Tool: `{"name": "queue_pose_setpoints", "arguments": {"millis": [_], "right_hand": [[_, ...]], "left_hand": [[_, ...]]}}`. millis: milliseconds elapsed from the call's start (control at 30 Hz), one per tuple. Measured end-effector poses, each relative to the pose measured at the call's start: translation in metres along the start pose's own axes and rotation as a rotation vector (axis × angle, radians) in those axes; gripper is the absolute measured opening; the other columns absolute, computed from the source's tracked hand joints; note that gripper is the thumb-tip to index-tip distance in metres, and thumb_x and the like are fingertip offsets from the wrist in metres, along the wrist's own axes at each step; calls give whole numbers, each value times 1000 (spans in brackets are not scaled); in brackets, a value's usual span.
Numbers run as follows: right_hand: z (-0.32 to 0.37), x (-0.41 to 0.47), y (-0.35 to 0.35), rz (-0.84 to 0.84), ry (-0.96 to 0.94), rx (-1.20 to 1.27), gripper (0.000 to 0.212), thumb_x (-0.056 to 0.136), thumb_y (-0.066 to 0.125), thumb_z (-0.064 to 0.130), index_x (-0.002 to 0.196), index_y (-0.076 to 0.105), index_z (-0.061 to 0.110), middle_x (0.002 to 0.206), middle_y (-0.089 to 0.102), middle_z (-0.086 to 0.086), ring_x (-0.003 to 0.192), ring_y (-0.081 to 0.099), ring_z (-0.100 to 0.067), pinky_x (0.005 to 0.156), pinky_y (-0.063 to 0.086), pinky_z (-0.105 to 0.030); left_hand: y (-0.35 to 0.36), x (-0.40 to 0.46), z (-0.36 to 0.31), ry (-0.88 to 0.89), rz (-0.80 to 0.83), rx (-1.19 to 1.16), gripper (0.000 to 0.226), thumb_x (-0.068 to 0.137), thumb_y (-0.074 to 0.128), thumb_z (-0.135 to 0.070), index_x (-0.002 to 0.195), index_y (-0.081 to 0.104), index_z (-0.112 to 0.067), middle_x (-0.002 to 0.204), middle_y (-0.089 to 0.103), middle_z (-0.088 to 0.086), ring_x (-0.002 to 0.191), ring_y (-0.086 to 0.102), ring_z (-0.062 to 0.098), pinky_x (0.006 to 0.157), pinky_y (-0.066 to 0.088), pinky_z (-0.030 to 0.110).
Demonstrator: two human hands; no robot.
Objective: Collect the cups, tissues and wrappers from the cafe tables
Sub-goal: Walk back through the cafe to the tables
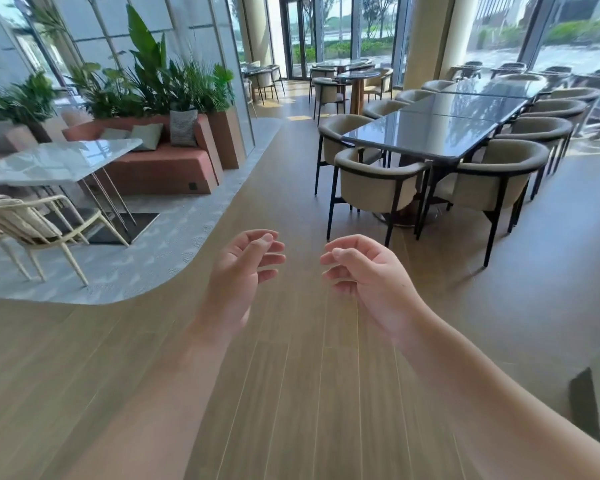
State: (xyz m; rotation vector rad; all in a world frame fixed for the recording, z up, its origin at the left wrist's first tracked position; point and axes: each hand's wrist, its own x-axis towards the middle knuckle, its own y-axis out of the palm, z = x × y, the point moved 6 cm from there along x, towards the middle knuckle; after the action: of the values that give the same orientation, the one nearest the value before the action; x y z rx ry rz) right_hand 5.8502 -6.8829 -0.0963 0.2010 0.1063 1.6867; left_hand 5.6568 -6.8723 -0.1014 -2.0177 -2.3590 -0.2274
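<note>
My left hand (238,271) and my right hand (368,271) hang in front of me over the wooden floor, a short gap between them. Both have loosely curled fingers and hold nothing. A long dark glossy table (426,133) stands ahead on the right and a white marble table (49,161) ahead on the left. I see no cups, tissues or wrappers on either tabletop from here.
Beige armchairs (378,181) ring the dark table. A pale wooden chair (32,223) sits by the white table on a grey carpet. A terracotta sofa (160,161) with cushions and planters lies behind. More round tables (357,76) stand far ahead by glass doors. A wooden aisle runs between.
</note>
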Motion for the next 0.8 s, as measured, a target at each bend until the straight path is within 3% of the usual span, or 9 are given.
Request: {"name": "queue_pose_setpoints", "arguments": {"millis": [267,467,800], "right_hand": [[-38,135,7,-20,58,-28,14,90,56,16,95,69,15,87,73,-1,73,66,-14,66,52,-29],[-47,279,18,-104,62,-39,16,91,53,10,97,68,11,86,71,-3,72,64,-15,68,51,-32],[-34,492,55,-133,26,-31,14,92,54,10,91,68,14,84,70,-2,67,64,-12,68,49,-31]], "left_hand": [[-17,131,44,-25,-10,-1,15,102,56,-21,98,70,-22,91,76,-3,86,72,12,74,53,28],[-37,280,75,-57,16,-49,16,103,55,-19,99,70,-21,92,75,-2,85,71,12,73,51,29],[-40,509,65,-54,109,-41,15,103,54,-22,103,69,-21,94,76,-3,86,71,12,79,51,31]]}}
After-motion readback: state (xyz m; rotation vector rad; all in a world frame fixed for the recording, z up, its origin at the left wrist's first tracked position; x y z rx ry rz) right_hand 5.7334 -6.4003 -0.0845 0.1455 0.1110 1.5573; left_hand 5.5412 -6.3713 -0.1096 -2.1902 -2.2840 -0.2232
